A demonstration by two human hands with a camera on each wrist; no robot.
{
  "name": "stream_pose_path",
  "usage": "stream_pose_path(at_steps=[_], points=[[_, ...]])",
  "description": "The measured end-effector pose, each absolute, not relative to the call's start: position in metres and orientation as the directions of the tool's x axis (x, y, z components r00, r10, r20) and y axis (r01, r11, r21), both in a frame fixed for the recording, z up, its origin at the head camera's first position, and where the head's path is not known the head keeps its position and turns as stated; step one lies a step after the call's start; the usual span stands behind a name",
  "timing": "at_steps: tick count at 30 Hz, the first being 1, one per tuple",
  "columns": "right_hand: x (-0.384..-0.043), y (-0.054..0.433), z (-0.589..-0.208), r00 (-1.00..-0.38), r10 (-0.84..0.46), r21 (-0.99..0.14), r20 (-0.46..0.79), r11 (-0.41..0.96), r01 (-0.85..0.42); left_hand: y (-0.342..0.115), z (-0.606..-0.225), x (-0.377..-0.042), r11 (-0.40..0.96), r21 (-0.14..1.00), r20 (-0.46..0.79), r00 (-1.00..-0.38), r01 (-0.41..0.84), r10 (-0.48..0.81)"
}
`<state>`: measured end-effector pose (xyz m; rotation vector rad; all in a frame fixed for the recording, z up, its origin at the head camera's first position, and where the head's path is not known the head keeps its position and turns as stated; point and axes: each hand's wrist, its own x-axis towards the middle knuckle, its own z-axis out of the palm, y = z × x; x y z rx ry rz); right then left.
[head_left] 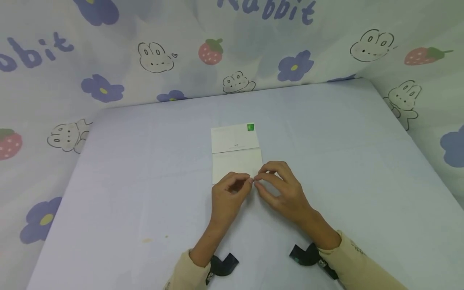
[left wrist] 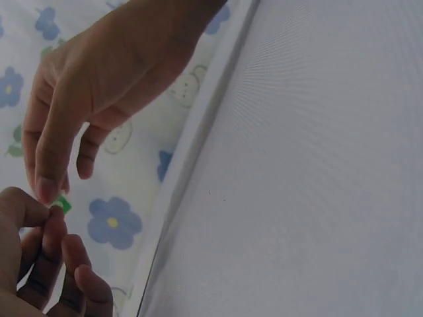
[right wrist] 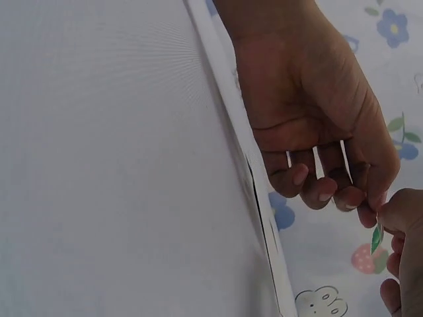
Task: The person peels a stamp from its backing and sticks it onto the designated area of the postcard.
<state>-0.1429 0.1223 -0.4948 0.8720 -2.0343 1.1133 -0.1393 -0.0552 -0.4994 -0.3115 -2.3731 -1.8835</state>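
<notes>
In the head view, my left hand [head_left: 229, 197] and right hand [head_left: 284, 193] meet fingertip to fingertip at the near right corner of a white envelope [head_left: 235, 161]. Between them they pinch a small green stamp [right wrist: 377, 239], which shows at the fingertips in the right wrist view and is mostly hidden by them from above. Its green face [left wrist: 63, 203] peeks out behind the left fingers in the left wrist view. The envelope lies flat, a crosswise edge dividing it, with another green stamp [head_left: 250, 127] on its far right corner.
The envelope rests on a white table [head_left: 163, 189]. Behind stands a cloth backdrop [head_left: 181, 24] printed with rabbits, strawberries and blue flowers. A black wrist device [head_left: 224, 264] sits at the left cuff, another black device [head_left: 304, 254] at the right.
</notes>
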Motion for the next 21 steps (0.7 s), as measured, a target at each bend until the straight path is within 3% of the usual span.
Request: stream_pose_path(at_steps=[13, 21], points=[[-0.1426, 0.1266, -0.4983, -0.665, -0.245, -0.528, 0.705, 0.445, -0.723, -0.055, -0.5039, -0.1426, 0.255, 0.854, 0.43, -0.891, 0.454, 0.145], [-0.144, 0.1264, -0.4989, -0.648, -0.228, -0.531, 0.727, 0.411, -0.741, -0.0565, -0.5063, -0.1442, 0.258, 0.808, 0.505, -0.848, 0.53, 0.162]])
